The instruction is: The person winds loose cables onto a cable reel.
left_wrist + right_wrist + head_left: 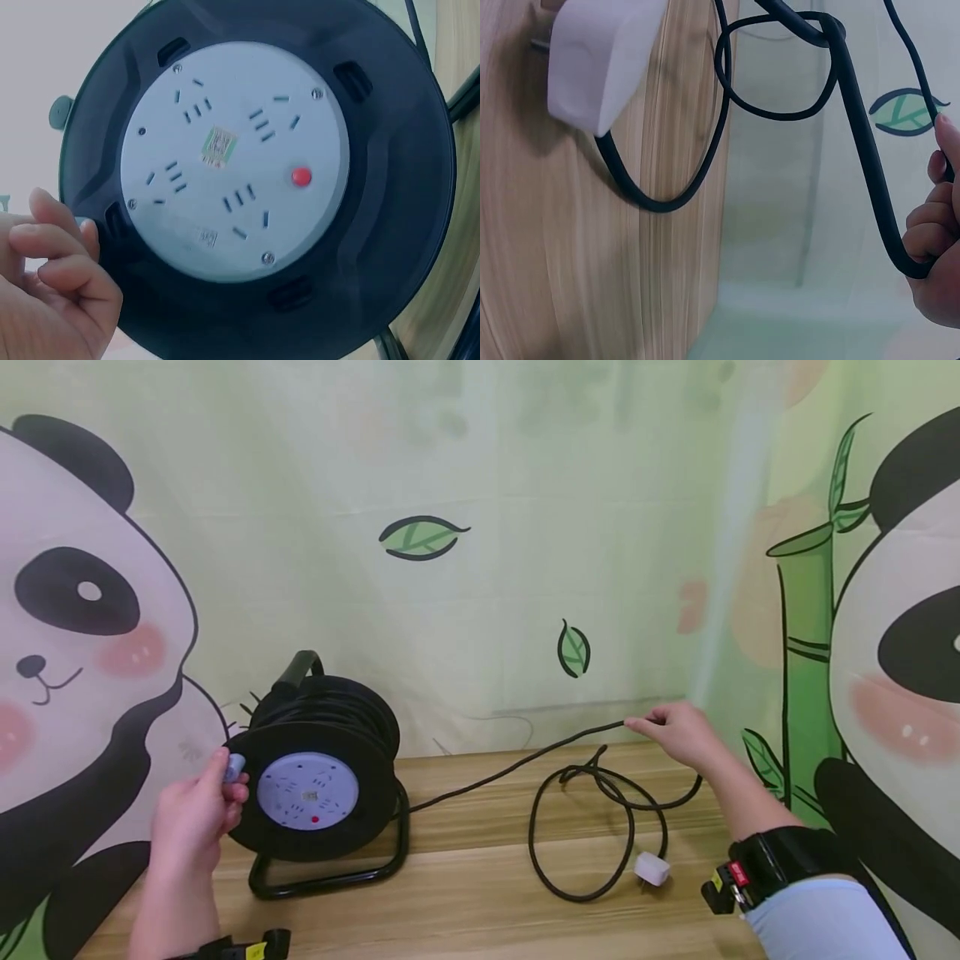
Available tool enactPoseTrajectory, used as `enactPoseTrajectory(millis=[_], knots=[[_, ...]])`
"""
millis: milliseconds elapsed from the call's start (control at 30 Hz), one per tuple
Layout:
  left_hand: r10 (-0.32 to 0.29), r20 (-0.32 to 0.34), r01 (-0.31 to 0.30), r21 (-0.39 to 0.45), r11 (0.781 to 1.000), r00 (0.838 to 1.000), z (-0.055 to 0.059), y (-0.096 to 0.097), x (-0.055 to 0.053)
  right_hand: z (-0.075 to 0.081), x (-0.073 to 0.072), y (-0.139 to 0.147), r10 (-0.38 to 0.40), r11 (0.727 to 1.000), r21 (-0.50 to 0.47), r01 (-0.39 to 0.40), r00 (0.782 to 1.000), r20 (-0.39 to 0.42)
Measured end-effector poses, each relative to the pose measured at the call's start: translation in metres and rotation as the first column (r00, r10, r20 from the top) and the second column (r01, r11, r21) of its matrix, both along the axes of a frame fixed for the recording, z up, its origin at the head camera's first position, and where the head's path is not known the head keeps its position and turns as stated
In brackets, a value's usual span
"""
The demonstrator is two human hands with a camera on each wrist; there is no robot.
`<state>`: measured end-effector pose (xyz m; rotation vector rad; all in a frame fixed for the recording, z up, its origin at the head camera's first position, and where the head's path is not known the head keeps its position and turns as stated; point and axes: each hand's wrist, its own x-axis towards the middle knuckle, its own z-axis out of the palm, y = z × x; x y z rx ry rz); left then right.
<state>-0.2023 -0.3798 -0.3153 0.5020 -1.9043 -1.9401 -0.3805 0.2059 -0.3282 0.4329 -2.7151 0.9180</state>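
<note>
A black cable reel (240,827) stands on its tubular frame at the left of the table, with a pale round socket panel (307,791) facing front. My left hand (193,818) grips the small light-blue knob (235,766) at the reel's left rim; curled fingers mostly hide it in the left wrist view. Out to the right, my right hand (684,735) holds the black cable (517,766), which runs slackly from the reel up to my fingers. Beyond this hand the cable drops into loose loops on the table, ending in a white plug (652,868).
The wooden table (465,893) reaches back to a pale green curtain (480,635) printed with pandas and leaves. A red button (301,177) and several socket slots show on the panel. Wound cable (341,706) fills the drum beneath the reel's handle (300,667).
</note>
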Motion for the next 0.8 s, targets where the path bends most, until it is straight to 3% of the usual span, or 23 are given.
enactPoseTrajectory(millis=[100,167,233,300,367,567,800], knots=[[0.076,0.017,-0.073,-0.121,0.990,0.997,0.001,0.010,-0.002,0.000,-0.001,-0.005,0.008,1.000,-0.004,-0.008,1.000,-0.003],[0.141,0.008,-0.135,-0.246,0.960,0.990,0.001,0.017,-0.003,-0.001,-0.001,-0.009,0.014,1.000,-0.009,-0.014,1.000,-0.004],[0.194,-0.021,-0.187,-0.382,0.905,0.981,0.000,0.023,-0.005,-0.001,-0.001,-0.012,0.022,1.000,-0.017,-0.022,1.000,-0.003],[0.235,-0.048,-0.227,-0.506,0.832,0.971,0.000,0.028,-0.006,-0.001,-0.002,-0.016,0.029,0.999,-0.026,-0.029,1.000,0.003],[0.247,-0.073,-0.242,-0.587,0.773,0.966,0.000,0.032,-0.006,-0.002,-0.002,-0.020,0.038,0.999,-0.031,-0.038,0.999,0.004],[0.262,-0.155,-0.292,-0.705,0.646,0.953,0.003,0.044,-0.005,-0.003,-0.002,-0.032,0.074,0.997,-0.038,-0.074,0.997,-0.014],[0.229,-0.342,-0.411,-0.785,0.464,0.911,0.003,0.060,-0.009,-0.003,-0.002,-0.042,0.074,0.996,-0.051,-0.073,0.997,0.001]])
